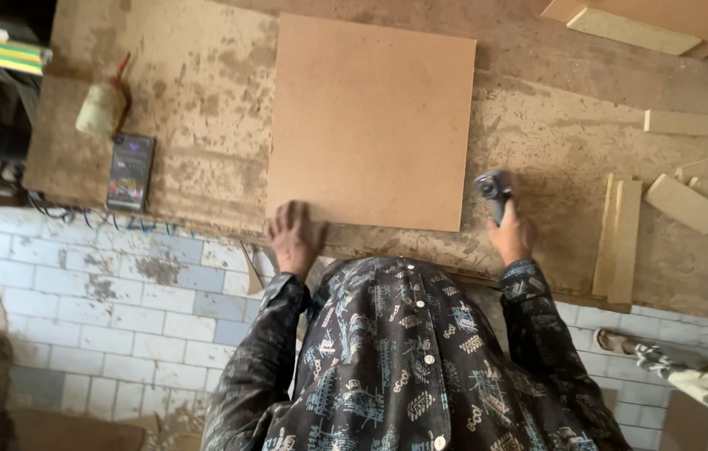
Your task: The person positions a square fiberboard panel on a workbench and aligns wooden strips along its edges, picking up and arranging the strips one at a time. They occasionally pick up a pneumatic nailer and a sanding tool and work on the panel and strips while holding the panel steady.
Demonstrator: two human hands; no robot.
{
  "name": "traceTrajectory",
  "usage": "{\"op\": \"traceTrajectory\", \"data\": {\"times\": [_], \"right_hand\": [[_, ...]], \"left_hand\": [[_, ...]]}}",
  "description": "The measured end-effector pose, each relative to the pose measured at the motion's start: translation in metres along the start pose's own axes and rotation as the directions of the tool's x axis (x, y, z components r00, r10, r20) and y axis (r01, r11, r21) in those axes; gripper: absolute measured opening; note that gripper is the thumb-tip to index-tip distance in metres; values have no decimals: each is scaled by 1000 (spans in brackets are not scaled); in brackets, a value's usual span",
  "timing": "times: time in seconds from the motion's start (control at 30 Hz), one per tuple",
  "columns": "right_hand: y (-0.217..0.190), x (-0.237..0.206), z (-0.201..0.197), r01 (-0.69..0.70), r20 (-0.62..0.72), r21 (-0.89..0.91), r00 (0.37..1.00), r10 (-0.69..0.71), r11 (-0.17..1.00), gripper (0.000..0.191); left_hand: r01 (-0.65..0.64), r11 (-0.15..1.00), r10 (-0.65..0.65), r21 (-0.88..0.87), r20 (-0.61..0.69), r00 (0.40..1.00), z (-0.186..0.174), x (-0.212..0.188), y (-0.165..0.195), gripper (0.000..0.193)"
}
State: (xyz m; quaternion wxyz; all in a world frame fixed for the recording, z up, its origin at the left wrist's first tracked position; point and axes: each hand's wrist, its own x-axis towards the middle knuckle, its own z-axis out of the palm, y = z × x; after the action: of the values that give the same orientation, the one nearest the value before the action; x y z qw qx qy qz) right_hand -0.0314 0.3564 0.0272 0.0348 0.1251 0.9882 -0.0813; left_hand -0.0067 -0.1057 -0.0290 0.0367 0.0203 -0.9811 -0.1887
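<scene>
fibreboard panel (368,121) at centre frame, my left hand (294,236) flat on its near edge; right hand (511,235) clamped on a small tool (493,190); i judge lining-up comes next.

One square board (368,121), one glue bottle (102,104), one dark phone (130,171). Two hands: left hand (294,235), right hand (511,236).
</scene>
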Motion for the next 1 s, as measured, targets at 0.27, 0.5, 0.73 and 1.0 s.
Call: {"op": "traceTrajectory", "data": {"times": [0.27,0.5,0.73,1.0], "right_hand": [[-33,-22,26,98,-122,298,990,-64,949,18],[-111,-29,65,-789,715,596,436,-546,150,60],[-127,16,48,-648,402,585,754,-520,-488,42],[4,68,9,-333,397,806,917,29,-488,23]], "left_hand": [[361,891,-387,-275,-44,921,-32,45,-35,60],[550,172,-363,-818,466,807,-67,89,-29,27],[443,262,-286,-857,369,884,-135,99,40,20],[488,266,-291,-832,413,863,-84,82,180,32]]}}
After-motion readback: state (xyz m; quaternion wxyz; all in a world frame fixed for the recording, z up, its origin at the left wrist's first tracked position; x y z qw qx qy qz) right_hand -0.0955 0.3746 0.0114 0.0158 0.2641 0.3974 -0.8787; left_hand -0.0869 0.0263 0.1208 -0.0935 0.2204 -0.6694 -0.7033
